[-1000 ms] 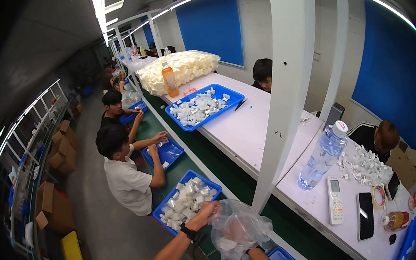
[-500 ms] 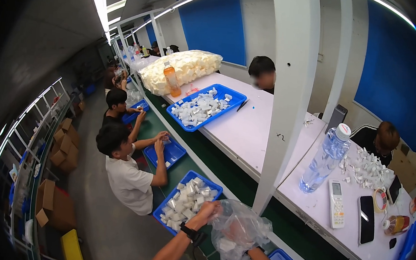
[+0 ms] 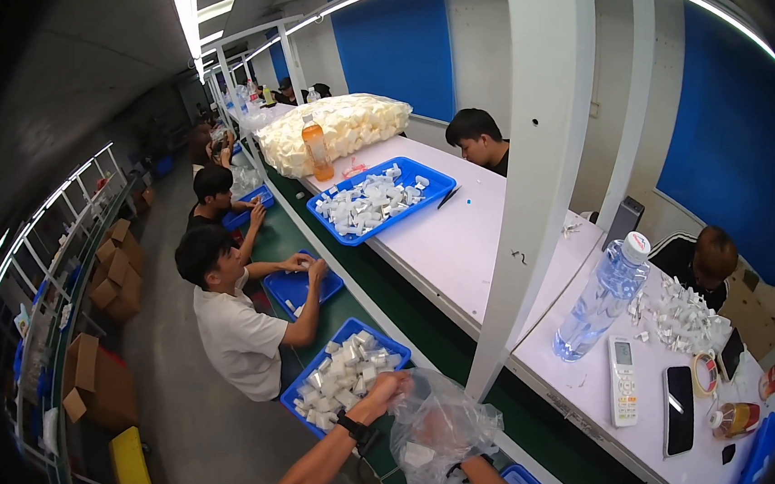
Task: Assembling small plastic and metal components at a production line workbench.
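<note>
Over the counter (image 3: 337,312), a clear bag (image 3: 472,419) is pinched by the left hand (image 3: 381,398). The grip of the right hand (image 3: 442,428) cannot be told.

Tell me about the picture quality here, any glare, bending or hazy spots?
Head view: the long ceiling lamp burns out to white; head view: the upper-right light strip bows, and the corners fall to black; head view: a pale glare streak crosses the nearer dark phone; head view: the clear bag catches small highlights and makes the right hand inside look hazy.
</note>
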### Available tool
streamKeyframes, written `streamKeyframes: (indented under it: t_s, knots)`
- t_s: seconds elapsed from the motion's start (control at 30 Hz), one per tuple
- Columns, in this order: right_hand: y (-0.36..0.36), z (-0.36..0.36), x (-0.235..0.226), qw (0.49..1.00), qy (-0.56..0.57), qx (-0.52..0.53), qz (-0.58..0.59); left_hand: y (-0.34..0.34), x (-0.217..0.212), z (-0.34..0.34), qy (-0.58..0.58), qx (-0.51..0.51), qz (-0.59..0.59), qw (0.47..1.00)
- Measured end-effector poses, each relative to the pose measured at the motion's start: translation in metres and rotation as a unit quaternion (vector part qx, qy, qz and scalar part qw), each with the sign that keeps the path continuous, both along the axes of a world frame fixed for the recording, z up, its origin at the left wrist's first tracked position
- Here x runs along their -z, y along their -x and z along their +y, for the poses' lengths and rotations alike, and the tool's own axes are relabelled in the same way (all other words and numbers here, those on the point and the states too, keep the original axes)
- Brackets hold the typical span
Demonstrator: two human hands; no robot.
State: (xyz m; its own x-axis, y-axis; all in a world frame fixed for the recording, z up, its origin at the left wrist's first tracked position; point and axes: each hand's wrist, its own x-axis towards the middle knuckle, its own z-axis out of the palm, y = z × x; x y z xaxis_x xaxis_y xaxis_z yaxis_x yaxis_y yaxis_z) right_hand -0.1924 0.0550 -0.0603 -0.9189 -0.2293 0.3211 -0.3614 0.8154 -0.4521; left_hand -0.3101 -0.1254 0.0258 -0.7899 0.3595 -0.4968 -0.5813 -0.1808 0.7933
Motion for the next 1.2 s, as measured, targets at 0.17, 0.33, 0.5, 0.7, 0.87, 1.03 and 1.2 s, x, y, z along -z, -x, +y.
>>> streamKeyframes:
  t_s: [0.17, 0.33, 0.5, 0.7, 0.87, 1.03, 1.2]
  knots:
    - [0.004, -0.003, 0.0, 0.999, -0.032, -0.001, 0.019, -0.012, -0.024, 0.026, 0.06, 0.01, 0.005, 0.998]
    - [0.015, -0.03, -0.009, 0.999, -0.029, -0.005, 0.019, -0.021, -0.03, 0.036, 0.091, 0.013, 0.021, 0.996]
    - [0.023, -0.044, -0.02, 0.999, -0.023, -0.026, 0.025, -0.022, -0.011, 0.027, 0.05, 0.096, 0.033, 0.994]
    - [0.013, -0.021, -0.006, 0.998, -0.016, -0.048, 0.03, -0.01, -0.026, 0.029, 0.039, 0.068, 0.034, 0.996]
    - [-0.004, -0.012, 0.009, 0.997, -0.009, -0.071, 0.032, 0.02, 0.005, 0.011, 0.007, -0.056, 0.013, 0.998]
    - [-0.032, 0.02, 0.043, 0.997, -0.003, -0.072, 0.028, 0.038, 0.029, 0.003, -0.013, -0.111, 0.004, 0.994]
    - [-0.045, 0.037, 0.032, 0.998, 0.012, -0.063, 0.002, 0.05, 0.041, -0.005, -0.017, -0.079, -0.016, 0.997]
